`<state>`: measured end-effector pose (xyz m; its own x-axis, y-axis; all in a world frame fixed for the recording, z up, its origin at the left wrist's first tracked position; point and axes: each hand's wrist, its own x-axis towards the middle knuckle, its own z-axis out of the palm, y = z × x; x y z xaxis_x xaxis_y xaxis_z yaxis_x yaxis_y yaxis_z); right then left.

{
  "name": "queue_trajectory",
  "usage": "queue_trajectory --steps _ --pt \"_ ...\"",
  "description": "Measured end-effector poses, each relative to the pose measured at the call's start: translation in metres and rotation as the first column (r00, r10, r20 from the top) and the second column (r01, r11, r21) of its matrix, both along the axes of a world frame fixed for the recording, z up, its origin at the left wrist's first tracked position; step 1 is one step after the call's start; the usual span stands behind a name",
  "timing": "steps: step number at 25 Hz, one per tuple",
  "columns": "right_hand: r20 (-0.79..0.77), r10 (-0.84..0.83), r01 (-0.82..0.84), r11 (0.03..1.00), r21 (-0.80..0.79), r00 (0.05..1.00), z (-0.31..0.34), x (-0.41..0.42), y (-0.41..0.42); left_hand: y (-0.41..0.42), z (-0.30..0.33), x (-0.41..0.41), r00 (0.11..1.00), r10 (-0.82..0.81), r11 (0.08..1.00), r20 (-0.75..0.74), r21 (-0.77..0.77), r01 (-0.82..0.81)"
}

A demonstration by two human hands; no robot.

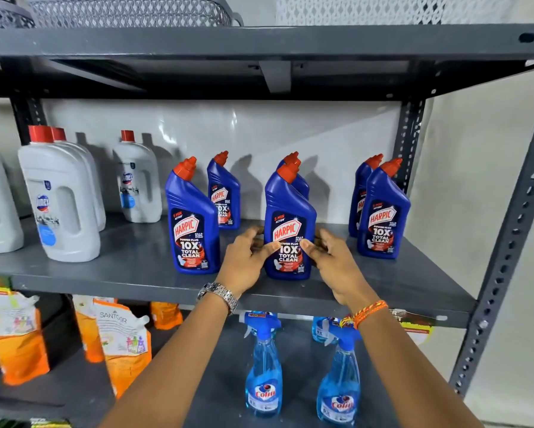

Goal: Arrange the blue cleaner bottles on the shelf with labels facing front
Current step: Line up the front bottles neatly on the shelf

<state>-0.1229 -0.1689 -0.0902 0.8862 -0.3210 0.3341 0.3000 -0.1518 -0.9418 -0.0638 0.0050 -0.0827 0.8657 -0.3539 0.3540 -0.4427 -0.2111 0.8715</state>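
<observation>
You had bright, even light from the front; the bottles [288, 223] threw soft grey shadows up and right onto the glossy back panel [259, 131], which showed white glare streaks. The wide lens bent the shelf [105, 267] edges and the right upright [513, 236]. The pouches [15, 335] at lower left were blurred.

Six blue cleaner bottles [289, 230] upright on grey shelf [135, 257]; labels frontward.

Left hand [247, 257], right hand [330, 261], fingers loosely curled
</observation>
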Motion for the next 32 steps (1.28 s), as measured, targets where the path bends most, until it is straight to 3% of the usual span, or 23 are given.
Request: queue_trajectory --steps 3,5,7,8,9,11,13,15,21,32 --pt "-0.020 0.011 -0.011 1.000 -0.020 1.000 0.003 -0.003 0.004 0.000 0.003 -0.006 0.999 -0.007 1.000 -0.046 -0.023 0.006" --pt "-0.019 -0.002 0.001 0.999 -0.033 1.000 0.006 -0.013 0.002 0.001 0.004 -0.019 0.996 0.086 0.991 0.012 -0.101 -0.085" --pt "0.085 -0.172 0.173 0.985 -0.004 0.981 0.007 -0.029 -0.017 -0.003 0.008 -0.046 0.942 0.288 0.923 0.174 -0.312 -0.224" --pt "0.147 -0.307 0.302 0.952 0.054 0.940 0.010 -0.040 -0.031 -0.010 0.010 -0.059 0.921 0.316 0.895 0.228 -0.395 -0.209" --pt "0.178 -0.436 0.419 0.899 0.125 0.882 0.015 -0.045 -0.047 -0.020 0.013 -0.068 0.932 0.262 0.900 0.250 -0.411 -0.143" --pt "0.118 -0.619 0.596 0.782 0.184 0.776 0.021 -0.064 -0.101 -0.075 0.024 -0.096 0.989 -0.058 0.934 0.133 -0.341 0.101" --pt "0.015 -0.613 0.598 0.775 0.204 0.790 0.027 -0.049 -0.128 -0.118 0.035 -0.090 0.973 -0.226 0.955 -0.040 -0.204 0.213" --pt "-0.042 -0.524 0.519 0.826 0.219 0.851 0.030 -0.031 -0.143 -0.160 0.044 -0.072 0.968 -0.215 0.972 -0.131 -0.125 0.199" --pt "-0.115 -0.375 0.381 0.924 0.038 0.920 0.029 -0.009 -0.161 -0.202 0.044 -0.010 0.996 -0.064 0.997 -0.063 0.026 0.066" --pt "-0.050 -0.400 0.394 0.914 -0.091 0.915 0.006 -0.086 -0.137 -0.178 0.011 -0.060 0.998 -0.066 0.985 -0.001 -0.162 0.065"
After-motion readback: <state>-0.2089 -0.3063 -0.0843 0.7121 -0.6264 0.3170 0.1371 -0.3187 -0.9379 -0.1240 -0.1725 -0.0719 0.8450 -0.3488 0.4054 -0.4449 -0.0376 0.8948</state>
